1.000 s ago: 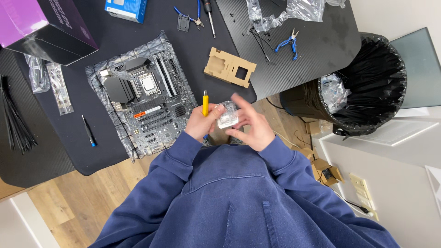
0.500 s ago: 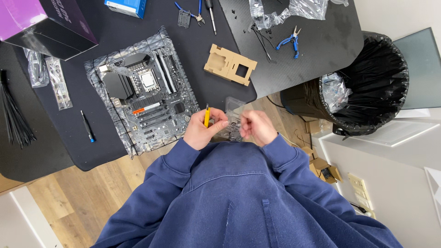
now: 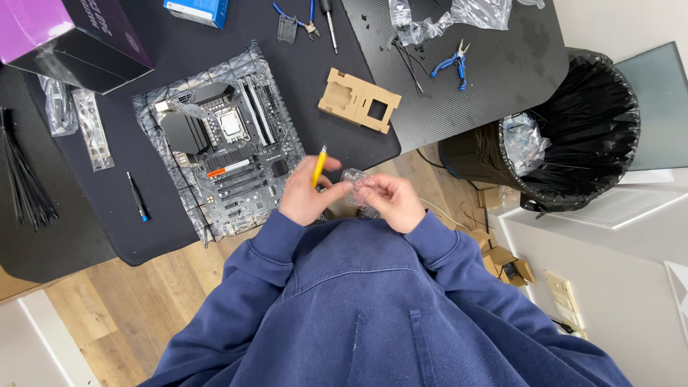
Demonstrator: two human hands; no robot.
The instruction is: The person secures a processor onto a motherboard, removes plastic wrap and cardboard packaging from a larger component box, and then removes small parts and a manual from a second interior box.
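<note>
Hands meet in the middle of the head view, just past the near edge of the desk (image 3: pixel 401 136). The left hand (image 3: pixel 304 197) is closed around a thin yellow tool (image 3: pixel 319 166), which sticks up and away from the person. Its fingertips also touch a small clear plastic case (image 3: pixel 352 180). The right hand (image 3: pixel 390 201) pinches the other side of that case with curled fingers. So the case sits between both hands, held up in the air above the wood floor (image 3: pixel 107 301), close to the blue sweater (image 3: pixel 373 308).

That case looks very light and thin. I think it would bend or crack if squeezed hard. Being smooth and see-through, it may slip too. Its edges look like the best place to hold it, with fingertips on two sides, and not on the flat middle. What is inside it is too small to tell.

Farther away, on the dark mat, lies a computer board (image 3: pixel 218 154) on a shiny bag. A tan cardboard piece (image 3: pixel 358 100) sits to the right of the board. Blue pliers (image 3: pixel 451 63) and crumpled clear wrap (image 3: pixel 444 14) lie at the far right of the desk. A purple and black box (image 3: pixel 68 39) stands at the far left, with a bunch of black ties (image 3: pixel 25 179) below it. A small blue screwdriver (image 3: pixel 137 197) rests left of the board. A black trash bin (image 3: pixel 573 129) stands on the right, well apart from the hands.
</note>
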